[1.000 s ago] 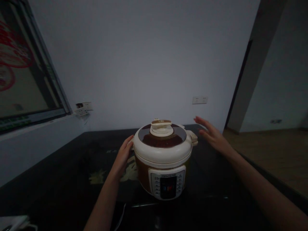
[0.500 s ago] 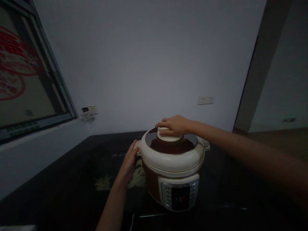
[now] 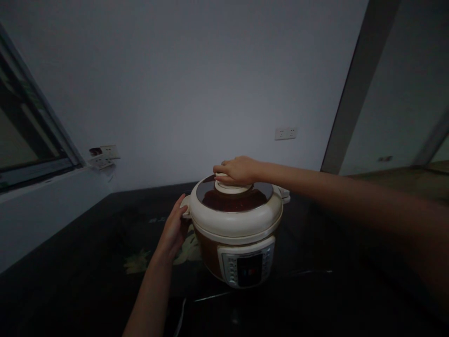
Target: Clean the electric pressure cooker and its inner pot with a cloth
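Observation:
An electric pressure cooker (image 3: 206, 255) with brown sides and a cream rim stands upright on a black tabletop, its control panel (image 3: 248, 267) facing me. Its lid (image 3: 235, 227) sits on top, cream with a dark glossy centre. My right hand (image 3: 238, 171) reaches across from the right, fingers closed over the cream lid handle (image 3: 233, 189). At the cooker's left side, my left hand (image 3: 175, 224) is wrapped around the cream side handle (image 3: 185, 206), with some fingers hidden beneath it. Another side handle (image 3: 286, 194) sticks out at the right.
The black tabletop (image 3: 87, 248) carries a pale leaf pattern. A thin white cord (image 3: 180, 318) lies near the front. Behind rises a white wall (image 3: 196, 93) with a socket plate (image 3: 285, 134); more sockets (image 3: 105, 157) are at the left by a window (image 3: 31, 121).
My view has turned slightly right and down, so the cooker and both hands appear further left and higher. Both hands keep their places on the lid handle and side handle.

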### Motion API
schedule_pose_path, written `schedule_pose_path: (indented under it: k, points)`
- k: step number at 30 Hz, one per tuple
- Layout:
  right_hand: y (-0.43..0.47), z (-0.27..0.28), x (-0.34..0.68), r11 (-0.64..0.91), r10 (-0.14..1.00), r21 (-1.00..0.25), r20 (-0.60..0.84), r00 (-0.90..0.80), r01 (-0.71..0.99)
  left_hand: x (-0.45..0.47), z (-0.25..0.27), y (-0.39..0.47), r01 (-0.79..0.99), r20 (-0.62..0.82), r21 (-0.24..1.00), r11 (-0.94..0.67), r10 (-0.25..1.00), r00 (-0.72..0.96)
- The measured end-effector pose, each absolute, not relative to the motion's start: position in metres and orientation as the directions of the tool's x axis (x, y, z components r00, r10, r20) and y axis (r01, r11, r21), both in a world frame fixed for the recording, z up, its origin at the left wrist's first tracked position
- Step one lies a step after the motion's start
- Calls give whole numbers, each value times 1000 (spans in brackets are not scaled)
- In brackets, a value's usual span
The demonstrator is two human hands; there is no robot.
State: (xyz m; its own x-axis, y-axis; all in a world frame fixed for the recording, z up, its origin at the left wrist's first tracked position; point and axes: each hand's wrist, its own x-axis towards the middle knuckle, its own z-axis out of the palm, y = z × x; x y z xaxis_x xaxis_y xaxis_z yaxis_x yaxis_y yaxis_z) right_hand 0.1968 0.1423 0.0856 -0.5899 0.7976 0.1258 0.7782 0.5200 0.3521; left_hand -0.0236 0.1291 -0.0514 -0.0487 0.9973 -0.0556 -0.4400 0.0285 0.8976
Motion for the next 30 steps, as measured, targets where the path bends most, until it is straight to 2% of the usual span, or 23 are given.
schedule_pose_path:
  k: [30]
  points:
    - [142, 80, 183, 363, 889, 311, 167, -426, 878, -23, -50, 128, -447, -50, 894, 15, 996, -67]
